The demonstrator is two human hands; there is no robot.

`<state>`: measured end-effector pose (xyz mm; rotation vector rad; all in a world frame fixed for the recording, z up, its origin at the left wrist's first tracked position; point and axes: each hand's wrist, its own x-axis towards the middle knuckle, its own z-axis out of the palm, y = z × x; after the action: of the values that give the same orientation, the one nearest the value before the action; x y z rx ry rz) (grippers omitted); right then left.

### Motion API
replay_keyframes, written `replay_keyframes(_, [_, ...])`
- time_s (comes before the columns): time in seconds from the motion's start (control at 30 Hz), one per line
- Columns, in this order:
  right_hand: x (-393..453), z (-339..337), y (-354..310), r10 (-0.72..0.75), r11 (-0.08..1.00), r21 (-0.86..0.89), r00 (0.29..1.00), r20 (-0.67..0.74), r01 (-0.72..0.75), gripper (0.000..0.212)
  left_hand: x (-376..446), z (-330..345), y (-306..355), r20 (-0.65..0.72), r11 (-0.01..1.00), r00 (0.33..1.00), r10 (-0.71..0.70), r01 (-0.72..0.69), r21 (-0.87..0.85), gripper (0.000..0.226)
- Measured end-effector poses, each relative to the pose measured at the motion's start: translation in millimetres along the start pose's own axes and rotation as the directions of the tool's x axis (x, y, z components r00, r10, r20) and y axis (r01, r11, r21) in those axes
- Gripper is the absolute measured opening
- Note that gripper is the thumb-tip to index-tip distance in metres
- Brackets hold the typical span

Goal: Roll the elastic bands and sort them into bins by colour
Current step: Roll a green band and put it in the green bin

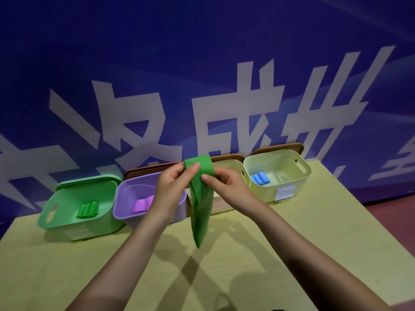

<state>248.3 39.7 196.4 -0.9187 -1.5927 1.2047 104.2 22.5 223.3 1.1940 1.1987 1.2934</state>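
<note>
Backdrop: a blue wall (pixel 202 41) printed with large white characters; below it a pale yellow-green surface (pixel 314 232) on which four bins are lined against the wall. Places are given from the green band (pixel 200 198), held up at centre.

Far left of the band: green bin (pixel 67 212), tilted forward, holding rolled green bands (pixel 88 209); a green lid (pixel 89 179) is seen behind it.

Just left of the band: purple bin (pixel 125 198), containing a rolled purple band (pixel 142 205); partly covered by the left hand.

Left hand (pixel 173 187): the band's upper fold is pinched between thumb and fingers (pixel 193 167).

Green band: draped over the hands near its top, the rest hanging loose above the surface, its tip clear of it.

Right hand (pixel 226 185): the band is pinched at its right edge by thumb and curled fingers.

Behind the band: a cream bin (pixel 233 167), largely hidden; contents cannot be told.

Right of the band: a second cream bin (pixel 298 182), holding rolled blue bands (pixel 260 178), a white label (pixel 284 192) on its front. Brown lids (pixel 278 148) are propped behind.
</note>
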Motion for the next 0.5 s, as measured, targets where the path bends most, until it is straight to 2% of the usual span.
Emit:
replay_keyframes(0.1, [1.4, -1.2, 0.2, 0.004, 1.000, -0.017, 1.000, 0.010, -0.004, 0.013, 1.9, 0.0, -1.0, -0.049, 0.999, 0.999, -0.017, 0.015, -0.047, 0.016])
replay_keyframes(0.23, [1.8, -2.5, 3.4, 0.032, 0.999, 0.034, 0.999, 0.023, -0.033, 0.020, 5.1, 1.5, 1.9, -0.073, 0.985, 0.995, -0.072, 0.059, -0.161, 0.019])
replay_keyframes(0.33, [2.0, -0.8, 4.3, 0.049, 0.997, 0.058, 0.999, 0.014, -0.050, 0.021, 5.5, 2.5, 3.9, -0.064, 0.976, 0.995, -0.079, 0.064, -0.208, 0.022])
replay_keyframes(0.5, [4.4, 3.6, 8.1, 0.064, 0.994, 0.090, 0.998, 0.006, -0.064, 0.028, 7.4, 5.2, 5.9, -0.026, 0.910, 0.993, -0.119, 0.099, -0.404, 0.025])
